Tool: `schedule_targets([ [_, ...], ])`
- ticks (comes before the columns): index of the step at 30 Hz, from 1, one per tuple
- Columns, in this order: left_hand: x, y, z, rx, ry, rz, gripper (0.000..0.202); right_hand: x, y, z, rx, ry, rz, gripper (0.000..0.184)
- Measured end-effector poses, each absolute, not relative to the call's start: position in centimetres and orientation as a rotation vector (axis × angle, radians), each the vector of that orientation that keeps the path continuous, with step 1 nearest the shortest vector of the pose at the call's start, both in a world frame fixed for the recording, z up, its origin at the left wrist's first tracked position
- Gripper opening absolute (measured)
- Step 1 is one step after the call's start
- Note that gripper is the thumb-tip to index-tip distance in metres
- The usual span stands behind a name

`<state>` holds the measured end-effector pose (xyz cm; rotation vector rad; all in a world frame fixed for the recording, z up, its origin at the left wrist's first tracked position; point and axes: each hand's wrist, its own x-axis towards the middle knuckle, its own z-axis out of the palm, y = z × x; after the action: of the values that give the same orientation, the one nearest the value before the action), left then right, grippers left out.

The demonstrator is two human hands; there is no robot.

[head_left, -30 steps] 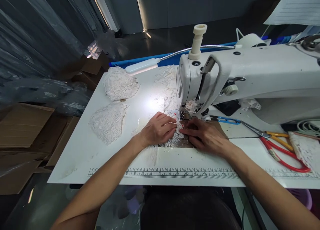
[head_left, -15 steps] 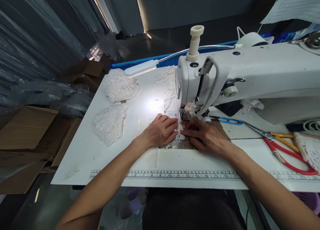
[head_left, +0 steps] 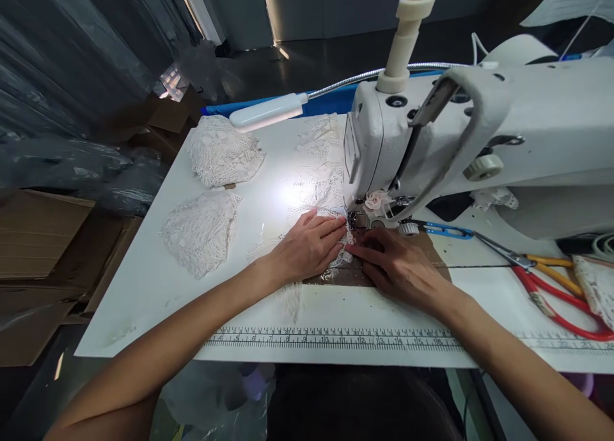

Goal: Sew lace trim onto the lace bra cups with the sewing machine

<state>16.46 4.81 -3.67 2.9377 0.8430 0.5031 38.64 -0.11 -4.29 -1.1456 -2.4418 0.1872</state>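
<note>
My left hand [head_left: 313,244] lies flat on a piece of white lace [head_left: 346,255], fingers stretched toward the presser foot [head_left: 355,219] of a white sewing machine [head_left: 371,140]. My right hand [head_left: 391,262] is just right of the foot. Its index fingertip touches the right edge of the lace, with the thumb apart below it. Much of the lace is hidden under the left hand. More lace [head_left: 319,153] spreads behind that hand, left of the machine head. A pale pink fabric rose [head_left: 377,201] sits on the machine above the foot.
Two lace piles [head_left: 223,150] lie on the left of the white table [head_left: 144,287]. A lit lamp [head_left: 268,111] hangs over the work. On the right are blue thread snips [head_left: 448,231] and red-handled scissors [head_left: 551,306]. A printed ruler [head_left: 336,338] runs along the front edge.
The view has shifted, so the machine appears larger and further right. Red marks seen on the lace near the foot no longer show. Both hands keep nearly the same places on the lace.
</note>
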Motion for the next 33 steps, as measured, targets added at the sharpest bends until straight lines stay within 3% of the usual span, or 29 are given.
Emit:
schedule_targets([
  [13,16.6,5.68,-4.22,2.895,0.823,0.682,0.025,38.34,0.04,-4.27,-1.201,-2.42,0.182,0.034],
  [33,16.43,5.81,-4.33,2.876,0.77,0.68,0.029,38.49,0.06,-4.98,-1.24,-2.346,0.243,0.031],
])
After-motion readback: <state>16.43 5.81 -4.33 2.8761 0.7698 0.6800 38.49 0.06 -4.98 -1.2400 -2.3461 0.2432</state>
